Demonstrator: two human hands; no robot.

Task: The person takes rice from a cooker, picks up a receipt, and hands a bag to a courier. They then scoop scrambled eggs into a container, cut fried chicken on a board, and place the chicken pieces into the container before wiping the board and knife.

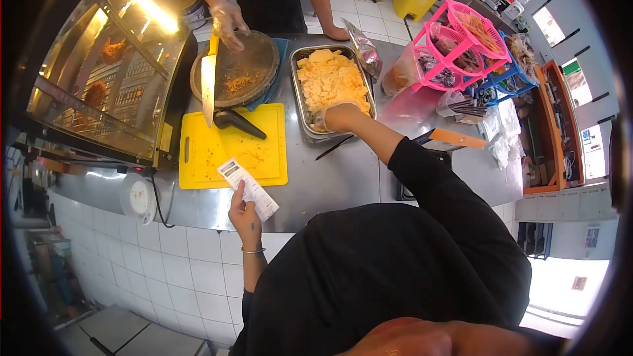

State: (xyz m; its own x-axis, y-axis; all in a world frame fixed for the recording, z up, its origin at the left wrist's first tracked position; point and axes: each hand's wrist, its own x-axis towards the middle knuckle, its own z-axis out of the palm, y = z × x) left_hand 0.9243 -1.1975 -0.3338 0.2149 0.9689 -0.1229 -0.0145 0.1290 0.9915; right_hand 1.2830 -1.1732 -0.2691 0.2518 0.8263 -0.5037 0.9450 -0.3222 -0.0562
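Over on the left, a glass-fronted metal case (99,86) glows under a bright tube, browned pieces of food on the racks inside, with a round white plastic object (138,198) below it by the counter edge. Next along, a yellow rectangular cutting board (204,158) lies flat on the steel counter, crumbs scattered over it, and a broad metal blade with a yellow handle (208,86) slants down towards it, just beside a wide, round, greyish-brown bowl (262,59) with orange crumbs inside. A co-worker's hand in a clear glove (229,25) is right up by that yellow handle; whether it grips it, I cannot tell. A curved black handle (241,123) rests on the board. Nearer in, here's the left hand (247,214), fingers narrowed around a printed white paper slip (248,190), pinching its side over the board's near edge. Moving right, a deep rectangular steel tray (298,111) sits on the counter, heaped with flat yellow-orange pieces (330,79), and the right hand (341,117) reaches into its near end, in among the pieces! Its fingers are partly hidden, so how wide they stand or what they hold, I cannot tell. Beyond the tray lies a crinkled silvery packet (366,54), and farther right stands a bright pink plastic tiered rack (461,43), its baskets loaded with small packed goods.
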